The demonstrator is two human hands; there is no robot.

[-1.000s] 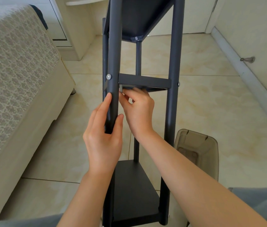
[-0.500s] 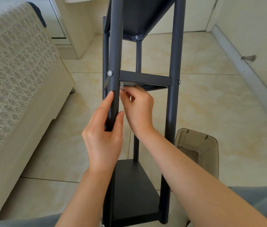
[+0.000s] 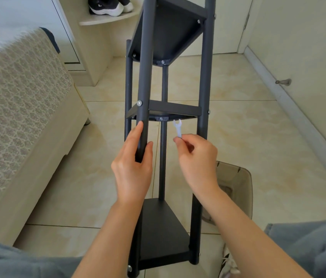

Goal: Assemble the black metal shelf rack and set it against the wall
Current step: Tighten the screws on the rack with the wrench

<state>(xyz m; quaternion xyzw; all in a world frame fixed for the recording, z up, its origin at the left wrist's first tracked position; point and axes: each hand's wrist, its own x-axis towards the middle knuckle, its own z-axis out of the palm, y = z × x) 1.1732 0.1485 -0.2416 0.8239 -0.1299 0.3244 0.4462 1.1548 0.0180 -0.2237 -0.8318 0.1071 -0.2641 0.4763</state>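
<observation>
left hand (image 3: 132, 169) wrapped round shelf rack post (image 3: 145, 77) | right hand (image 3: 196, 159) pinching spanner (image 3: 177, 128) | sofa (image 3: 17, 97) left, bin (image 3: 240, 177) behind right post | tile floor (image 3: 258, 137)

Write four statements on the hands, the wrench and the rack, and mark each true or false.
1. The left hand grips a post of the rack. True.
2. The right hand holds nothing. False: it pinches a small wrench.
3. The wrench is seated on a bolt. False: it is held free, just below the middle shelf.
4. Shoes sit on a corner shelf behind the rack. True.
</observation>
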